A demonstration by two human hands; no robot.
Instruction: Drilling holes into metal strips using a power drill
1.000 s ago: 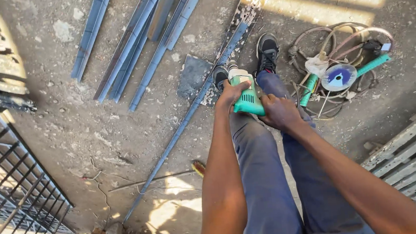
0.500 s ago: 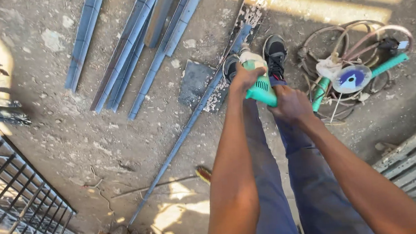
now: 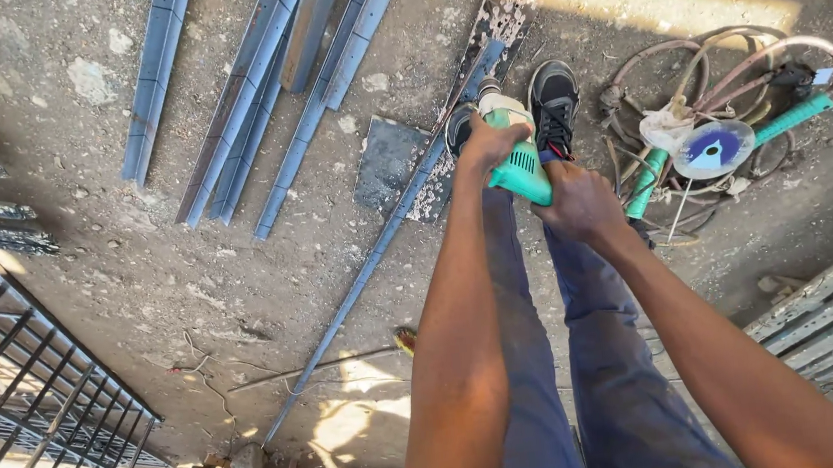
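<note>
Right now both forearms reach down over the blue trouser legs, and the right hand [image 3: 582, 201] wraps its grip closed around the rear of the green handheld angle grinder [image 3: 521, 163]. Left hand [image 3: 489, 143] clamps shut on the front of the body, steadying it. Tool sits low, just above the long grey steel angle bar [image 3: 378, 249] lying on the dusty concrete floor [image 3: 139, 278], with the black shoe [image 3: 554, 104] planted beside it. Looks like cutting or grinding on that bar is the step in hand; next calls for firm two-handed control, blade square to the steel. Farther off, more grey steel sections [image 3: 253, 88] lie in a row.
</note>
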